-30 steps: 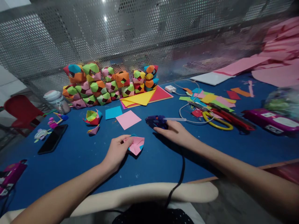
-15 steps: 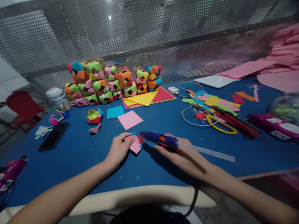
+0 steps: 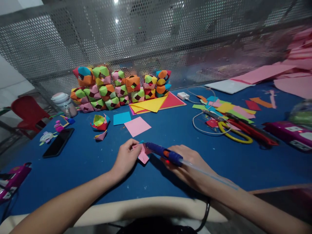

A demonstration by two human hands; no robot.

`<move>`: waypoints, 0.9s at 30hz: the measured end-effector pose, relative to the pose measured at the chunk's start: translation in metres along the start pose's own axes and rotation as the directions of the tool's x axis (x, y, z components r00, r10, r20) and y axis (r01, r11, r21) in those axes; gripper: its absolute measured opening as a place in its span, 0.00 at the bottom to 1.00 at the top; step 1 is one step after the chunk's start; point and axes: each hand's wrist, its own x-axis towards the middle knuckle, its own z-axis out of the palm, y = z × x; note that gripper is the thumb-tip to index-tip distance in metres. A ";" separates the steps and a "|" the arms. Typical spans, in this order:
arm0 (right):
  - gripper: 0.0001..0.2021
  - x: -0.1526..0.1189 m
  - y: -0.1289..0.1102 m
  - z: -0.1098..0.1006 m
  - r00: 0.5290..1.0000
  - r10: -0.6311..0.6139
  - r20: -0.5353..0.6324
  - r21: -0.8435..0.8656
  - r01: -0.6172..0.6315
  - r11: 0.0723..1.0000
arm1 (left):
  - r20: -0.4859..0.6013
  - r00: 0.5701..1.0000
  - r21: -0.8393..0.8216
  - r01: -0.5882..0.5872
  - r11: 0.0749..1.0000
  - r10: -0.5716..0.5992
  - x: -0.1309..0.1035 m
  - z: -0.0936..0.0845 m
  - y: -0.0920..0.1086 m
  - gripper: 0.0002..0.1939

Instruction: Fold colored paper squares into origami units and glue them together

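My left hand (image 3: 126,158) pinches a small folded paper piece (image 3: 143,157), pink with blue edges, just above the blue table. In my right hand (image 3: 188,165) is a blue glue gun (image 3: 165,153) with an orange part and a lit red light. A clear glue stick (image 3: 212,175) juts from its back end. The gun's nozzle points left and meets, or nearly meets, the folded piece. Beyond my hands lie a pink paper square (image 3: 137,126) and a blue paper square (image 3: 122,118).
Stacked folded-paper balls (image 3: 107,92) stand along the perforated metal panel (image 3: 146,39). A phone (image 3: 58,143) and a jar (image 3: 64,104) are at left. Yellow-handled scissors (image 3: 235,135), a red cutter (image 3: 253,131), a white cable (image 3: 202,131) and paper scraps (image 3: 226,107) lie at right.
The glue gun's nozzle has come over the folded paper, and its back end has tipped lower with my right hand. The pink paper has turned slightly in my left hand. The view has shifted slightly.
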 end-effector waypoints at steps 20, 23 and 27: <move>0.09 -0.004 -0.002 -0.002 1.000 -0.004 0.007 -0.021 0.004 1.000 | 0.011 0.999 0.025 -0.035 0.999 0.034 -0.002 0.002 0.002 0.08; 0.09 -0.004 -0.003 -0.002 1.000 -0.010 0.005 -0.036 0.010 0.999 | 0.009 0.999 0.032 -0.039 0.999 0.039 -0.002 0.001 0.003 0.08; 0.09 -0.005 -0.002 -0.001 1.000 -0.006 -0.021 -0.036 0.005 0.999 | -0.006 1.000 0.052 -0.026 0.998 0.026 -0.003 0.000 0.002 0.08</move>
